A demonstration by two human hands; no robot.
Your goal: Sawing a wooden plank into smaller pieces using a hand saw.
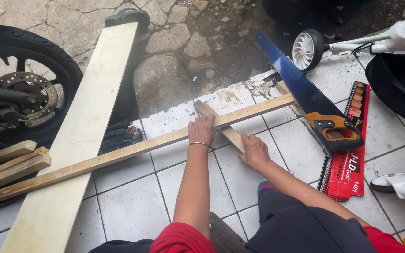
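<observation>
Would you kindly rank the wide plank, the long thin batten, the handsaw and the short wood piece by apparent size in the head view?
1. Wide plank.
2. Long thin batten.
3. Handsaw.
4. Short wood piece, smallest, partly covered by both hands.

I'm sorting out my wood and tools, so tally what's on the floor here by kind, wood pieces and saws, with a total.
Wide planks: 1, the wide plank
Long strips: 1, the long strip under the left hand
Short pieces: 1, the short piece under the right hand
Stacked strips: 3, the stacked strips
Hand saws: 1, the hand saw
Total: 7
</observation>
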